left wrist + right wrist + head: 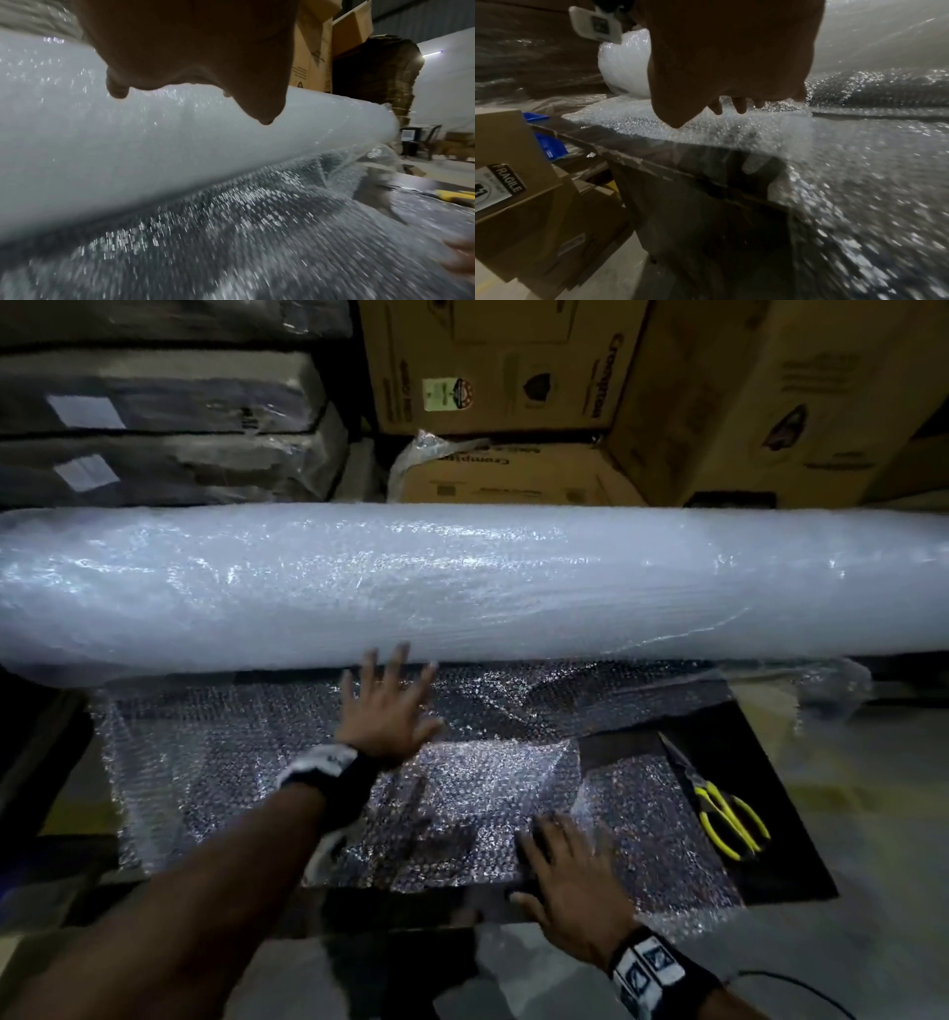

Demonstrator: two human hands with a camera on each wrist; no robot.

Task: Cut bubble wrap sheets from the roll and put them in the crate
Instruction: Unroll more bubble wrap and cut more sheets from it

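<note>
A big white bubble wrap roll [462, 582] lies across the view, also filling the left wrist view as the roll [154, 152]. Unrolled bubble wrap sheet [231, 762] spreads over a dark table toward me. My left hand [387, 706] is open with spread fingers, over the sheet just in front of the roll. My right hand [565, 870] lies flat with straight fingers on the sheet's near part by the table's front edge. Yellow-handled scissors [719, 806] lie on the table at the right, apart from both hands. In the right wrist view the sheet [731, 130] has a folded layer under my fingers.
Cardboard boxes [513, 367] and dark wrapped packages [154, 428] are stacked behind the roll. In the right wrist view, cardboard boxes with a FRAGILE label [505, 182] and a blue bin [549, 146] stand left of the table. Grey floor [873, 814] lies to the right.
</note>
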